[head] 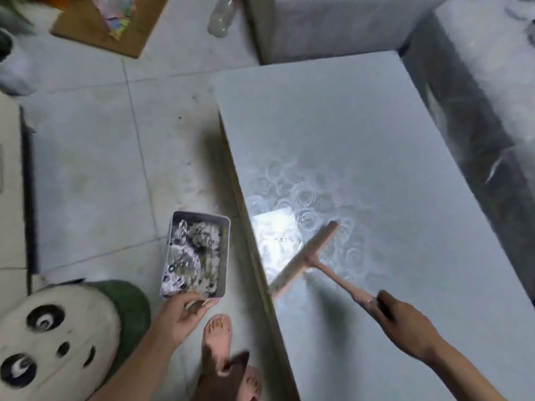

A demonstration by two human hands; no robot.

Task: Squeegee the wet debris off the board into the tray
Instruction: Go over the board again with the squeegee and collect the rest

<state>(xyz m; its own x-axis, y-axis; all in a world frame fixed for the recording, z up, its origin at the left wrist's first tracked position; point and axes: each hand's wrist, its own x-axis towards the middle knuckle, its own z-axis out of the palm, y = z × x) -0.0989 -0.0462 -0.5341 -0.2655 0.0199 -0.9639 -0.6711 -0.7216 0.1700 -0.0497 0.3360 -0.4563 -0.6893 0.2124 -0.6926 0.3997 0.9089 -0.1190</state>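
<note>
In the head view, a large pale grey rectangular board [362, 134] with a glossy wet surface fills the right half of the picture, running from the lower edge up towards the far wall. A salmon-pink T-shaped plastic squeegee [307, 259] lies on it near its left edge, the blade set at a slant across the wet surface and its lower end close to that edge. The right hand [405, 322] comes in from the lower right, fingers curled round the end of the squeegee's handle. Just beyond the blade a bright patch of water [275, 235] reflects light, and faint ring-shaped marks spread over the board around it. To the left of the board, over the pale tiled floor [86, 169], is a small white rectangular tray [227, 256], filled with a grey, wet mass of debris [194, 250]. The left hand [185, 312] pinches the tray's near short end, thumb on top of the rim and fingers curled beneath; whether the tray rests on the floor or is lifted I cannot tell. The tray is near the board's left edge but apart from it. A bare foot [217, 337] stands on the floor between the two hands. At lower left is a round white cushion with a panda face and green backing [58, 328]. At the top, a clear plastic bottle [221, 15] lies on the floor, and a brown wooden panel [86, 33] lies at upper left.
</note>
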